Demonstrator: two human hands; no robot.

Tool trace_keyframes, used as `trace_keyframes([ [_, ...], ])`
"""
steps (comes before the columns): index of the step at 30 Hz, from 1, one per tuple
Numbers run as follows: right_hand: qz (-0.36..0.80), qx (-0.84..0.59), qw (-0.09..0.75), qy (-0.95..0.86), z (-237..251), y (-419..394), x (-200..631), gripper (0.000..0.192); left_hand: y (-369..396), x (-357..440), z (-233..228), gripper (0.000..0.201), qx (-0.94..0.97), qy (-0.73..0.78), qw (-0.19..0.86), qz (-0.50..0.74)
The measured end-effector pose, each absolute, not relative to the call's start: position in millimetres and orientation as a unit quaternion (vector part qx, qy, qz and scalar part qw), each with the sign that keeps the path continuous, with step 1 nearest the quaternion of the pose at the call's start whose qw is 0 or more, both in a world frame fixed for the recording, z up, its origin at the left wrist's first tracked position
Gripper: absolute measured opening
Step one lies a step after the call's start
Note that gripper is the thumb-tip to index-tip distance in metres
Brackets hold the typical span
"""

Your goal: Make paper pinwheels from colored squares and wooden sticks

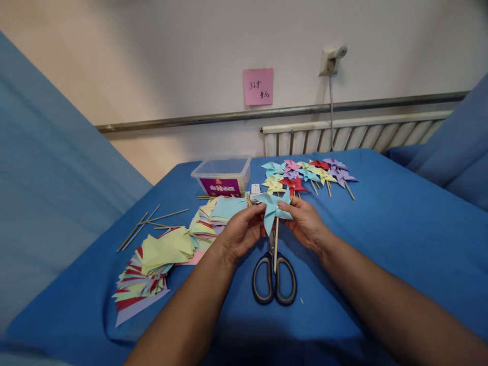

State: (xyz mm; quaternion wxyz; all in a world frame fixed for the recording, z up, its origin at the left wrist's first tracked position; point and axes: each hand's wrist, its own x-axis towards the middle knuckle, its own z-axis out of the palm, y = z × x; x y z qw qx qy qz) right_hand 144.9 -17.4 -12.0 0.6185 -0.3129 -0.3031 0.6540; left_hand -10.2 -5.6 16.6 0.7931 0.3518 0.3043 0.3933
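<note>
A pink sticky note (258,86) on the wall, left of the wall socket (330,59), carries handwriting — the digits "32" can be made out, followed by characters too loose to read. Below the note, the clear plastic box (222,176) bears a purple label (218,187) with a small red logo — its lettering is too small to read.
</note>
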Motion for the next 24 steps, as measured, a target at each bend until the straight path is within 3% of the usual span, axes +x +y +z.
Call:
trace_keyframes([
  [7, 0.660, -0.287, 0.617, -0.320, -12.5, -18.9, 144.8, 0.025, -12.1, -7.0, 16.6, 0.022, 0.395, 0.317, 0.758, 0.412],
  [17, 0.575, -0.333, 0.644, -0.379, -19.3, -16.6, 138.3, 0.031, -13.4, -1.3, 16.0, 0.026, 0.403, 0.387, 0.705, 0.437],
  [24, 0.577, -0.350, 0.639, -0.370, -18.7, -19.6, 137.0, 0.034, -10.0, -1.4, 12.8, 0.028, 0.403, 0.368, 0.722, 0.425],
])
